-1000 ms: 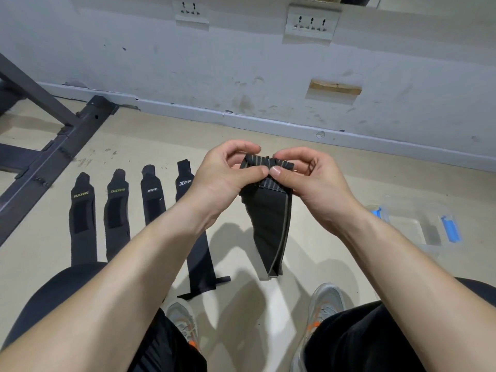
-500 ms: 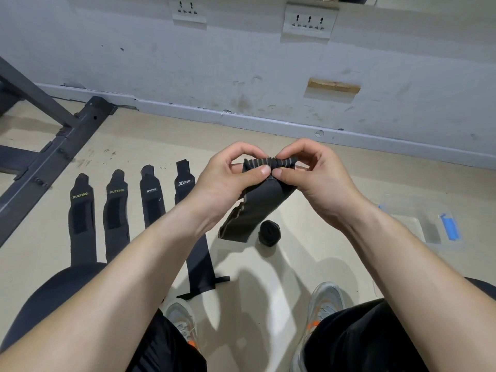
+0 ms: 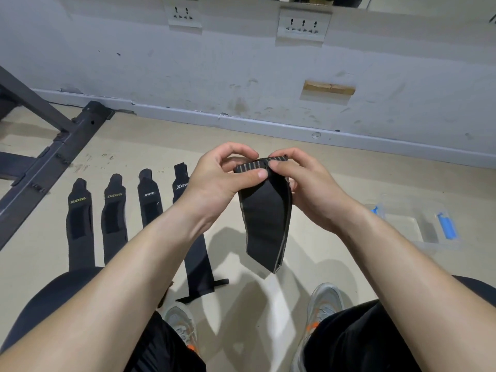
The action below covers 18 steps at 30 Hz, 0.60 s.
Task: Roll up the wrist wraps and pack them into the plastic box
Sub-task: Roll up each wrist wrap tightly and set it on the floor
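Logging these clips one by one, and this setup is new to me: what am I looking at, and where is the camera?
No machine: a person wears one camera on the head, looking down at their bare hands. The left hand and right hand pinch the top of a black wrist wrap; the rest hangs loose. Four more wraps lie flat in a row on the floor at left, beside a dark metal frame. A clear plastic box sits on the floor at right.

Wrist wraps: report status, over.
Left hand and right hand pinch top end of wrist wrap, tail hanging unrolled. Four more wraps flat on floor. Plastic box at right, nothing blocking it.
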{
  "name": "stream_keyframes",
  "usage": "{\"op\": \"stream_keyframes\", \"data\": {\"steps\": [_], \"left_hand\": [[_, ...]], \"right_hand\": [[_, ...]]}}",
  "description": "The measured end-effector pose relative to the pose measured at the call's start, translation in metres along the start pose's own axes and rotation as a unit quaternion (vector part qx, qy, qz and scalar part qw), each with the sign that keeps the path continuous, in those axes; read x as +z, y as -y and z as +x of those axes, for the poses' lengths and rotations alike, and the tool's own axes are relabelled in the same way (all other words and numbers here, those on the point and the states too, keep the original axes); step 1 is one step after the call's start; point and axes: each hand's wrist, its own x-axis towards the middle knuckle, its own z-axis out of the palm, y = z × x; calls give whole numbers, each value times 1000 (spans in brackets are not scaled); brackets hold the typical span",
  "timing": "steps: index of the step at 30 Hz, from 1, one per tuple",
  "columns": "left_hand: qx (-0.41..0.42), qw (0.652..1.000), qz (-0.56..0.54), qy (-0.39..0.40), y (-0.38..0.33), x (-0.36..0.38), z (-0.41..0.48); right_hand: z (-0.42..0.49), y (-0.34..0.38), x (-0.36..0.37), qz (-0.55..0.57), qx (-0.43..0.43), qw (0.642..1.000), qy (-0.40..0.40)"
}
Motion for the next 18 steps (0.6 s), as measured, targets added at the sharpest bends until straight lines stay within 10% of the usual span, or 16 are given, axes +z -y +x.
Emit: {"op": "stream_keyframes", "data": {"steps": [18], "left_hand": [[50,995,89,-10,2,0,2]], "right_hand": [[5,-7,3,-18,-117,993,-16]]}}
